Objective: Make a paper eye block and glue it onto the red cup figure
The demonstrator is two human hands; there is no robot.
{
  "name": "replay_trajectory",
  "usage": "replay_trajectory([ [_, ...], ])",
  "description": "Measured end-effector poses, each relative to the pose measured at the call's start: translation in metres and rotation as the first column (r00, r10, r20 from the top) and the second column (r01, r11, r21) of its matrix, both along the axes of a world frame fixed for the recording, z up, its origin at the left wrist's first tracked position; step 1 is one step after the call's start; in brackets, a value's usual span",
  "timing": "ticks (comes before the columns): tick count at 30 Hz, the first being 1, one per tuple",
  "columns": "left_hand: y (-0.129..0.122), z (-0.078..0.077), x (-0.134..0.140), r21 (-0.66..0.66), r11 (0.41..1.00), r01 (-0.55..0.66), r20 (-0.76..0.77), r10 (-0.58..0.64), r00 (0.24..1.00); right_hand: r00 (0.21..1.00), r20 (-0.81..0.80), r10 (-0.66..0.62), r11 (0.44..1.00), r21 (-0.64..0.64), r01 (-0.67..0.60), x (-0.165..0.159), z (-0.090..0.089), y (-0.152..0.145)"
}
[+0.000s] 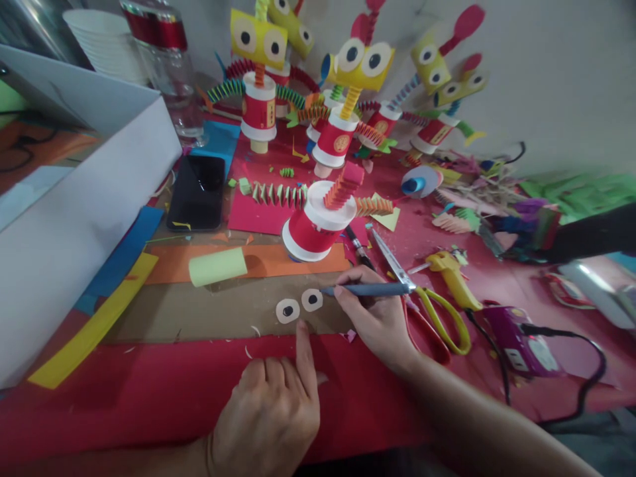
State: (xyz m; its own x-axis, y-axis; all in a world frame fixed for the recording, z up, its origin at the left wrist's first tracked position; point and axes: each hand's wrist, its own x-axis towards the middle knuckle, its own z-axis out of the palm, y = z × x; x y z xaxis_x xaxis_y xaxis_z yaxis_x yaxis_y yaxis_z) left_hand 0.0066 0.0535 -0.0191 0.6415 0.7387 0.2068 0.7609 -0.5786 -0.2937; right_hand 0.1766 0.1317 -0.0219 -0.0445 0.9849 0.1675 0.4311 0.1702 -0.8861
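Observation:
My right hand [377, 315] is closed round a grey-blue pen [372, 289], whose tip is at the edge of the right paper eye [312, 300]. Beside it lies the left paper eye [287, 311]; both are white cutouts with black pupils, flat on the brown cardboard [199, 311]. My left hand [273, 404] holds nothing: the index finger stretches out to the cardboard just below the eyes, and the other fingers are curled. Just beyond stands a red-and-white paper cup figure [318, 225] with folded paper arms. A pale yellow paper roll [217, 267] lies on an orange strip [268, 262].
Scissors [442, 318], a yellow glue gun [452, 275] and a purple power strip [521, 341] with a cable are at right. Several cup figures [260, 106] line the back. A phone [197, 192], a white box [99, 199] and a yellow strip [94, 324] are at left.

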Motion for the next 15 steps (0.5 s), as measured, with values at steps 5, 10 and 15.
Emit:
replay_trajectory([
  [5,-0.004,0.000,-0.002,-0.012,0.999,-0.052,0.010,0.052,0.999,0.994,0.036,0.104,0.993,0.049,-0.105,-0.010,0.005,-0.014],
  [10,-0.004,0.001,-0.003,-0.051,0.997,-0.058,0.034,0.060,0.998,0.972,0.091,0.215,0.972,0.077,-0.223,-0.018,0.004,-0.020],
  [15,-0.003,0.002,-0.001,-0.048,0.996,-0.071,0.063,0.074,0.995,0.978,0.096,0.183,0.981,0.051,-0.189,-0.020,-0.001,-0.018],
])
